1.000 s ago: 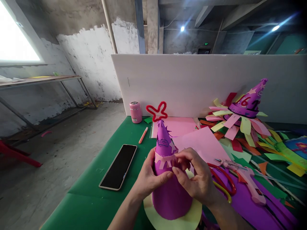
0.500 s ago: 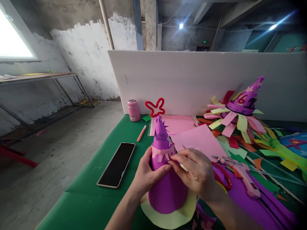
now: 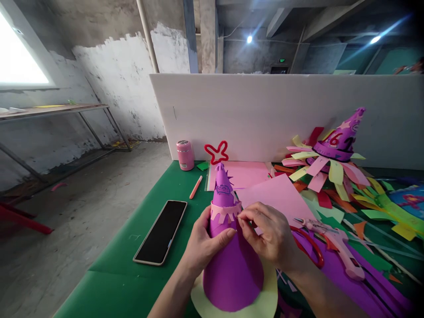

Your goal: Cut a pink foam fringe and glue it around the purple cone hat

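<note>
A purple paper cone hat (image 3: 232, 274) with a pale yellow brim (image 3: 268, 304) stands before me. My left hand (image 3: 207, 240) is wrapped round its left side, thumb across the front. Around the cone's upper part runs a pink zigzag-cut strip (image 3: 223, 213). My right hand (image 3: 266, 229) pinches at the strip's right side, thumb and forefinger together; whether they hold the strip's edge or a small piece is hidden. Above the strip the cone bears a dark drawing. A red fuzzy wire shape (image 3: 217, 152) rises from its tip.
A phone (image 3: 161, 232), an orange pen (image 3: 195, 187) and a pink flask (image 3: 184, 154) are on the left of the green table. To the right lie red-handled scissors (image 3: 313, 251), a pink glue gun (image 3: 341, 249), paper scraps and a finished-looking hat (image 3: 336, 141). A white board (image 3: 265, 115) stands behind.
The hat tilts slightly and its brim shows lower and wider. My right hand has shifted a little right along the pink strip, still pinching. My left hand keeps its hold.
</note>
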Available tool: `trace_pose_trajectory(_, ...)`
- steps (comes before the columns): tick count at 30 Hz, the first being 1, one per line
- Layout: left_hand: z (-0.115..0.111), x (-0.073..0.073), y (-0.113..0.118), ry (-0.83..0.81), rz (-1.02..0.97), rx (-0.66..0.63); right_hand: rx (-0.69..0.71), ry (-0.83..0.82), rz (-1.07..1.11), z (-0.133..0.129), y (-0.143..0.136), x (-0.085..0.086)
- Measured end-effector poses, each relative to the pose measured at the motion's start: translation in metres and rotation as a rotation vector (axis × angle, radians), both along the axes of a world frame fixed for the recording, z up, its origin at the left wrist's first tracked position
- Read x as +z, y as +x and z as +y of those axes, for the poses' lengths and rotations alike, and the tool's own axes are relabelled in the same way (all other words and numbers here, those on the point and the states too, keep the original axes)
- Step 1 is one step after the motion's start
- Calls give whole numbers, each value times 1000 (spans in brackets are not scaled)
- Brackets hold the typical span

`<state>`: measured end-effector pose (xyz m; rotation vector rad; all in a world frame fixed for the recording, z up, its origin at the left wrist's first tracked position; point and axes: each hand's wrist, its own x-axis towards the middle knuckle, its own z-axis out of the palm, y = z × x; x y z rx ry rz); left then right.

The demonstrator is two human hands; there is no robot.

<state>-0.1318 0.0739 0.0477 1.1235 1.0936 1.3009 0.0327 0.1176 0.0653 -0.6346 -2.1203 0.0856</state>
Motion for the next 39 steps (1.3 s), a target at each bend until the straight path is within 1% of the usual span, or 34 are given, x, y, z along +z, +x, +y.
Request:
trace_pose_trajectory(7,0,2,0,-81,-121,-78,111,-310,17,6,3,5)
trace_pose_trajectory(10,0,3,2,-99,-162,-66,138,-410,5,6,5,7)
trace_pose_trajectory(14,0,5,6,-112,-207,-34,150,-485,-26,5,7,8)
trace_pose_trajectory(23,5,4,13,-130,-180,-23,150,-538,10,9,12,8)
trace_pose_trajectory(29,6,4,15,-125,-192,-23,131,-535,49,10,12,7)
trace_pose_trajectory(36,6,1,11,-123,-199,-21,77,-504,142,11,10,2)
trace_pose_trajectory(39,7,-2,6,-120,-216,-36,91,-485,158,10,10,3)
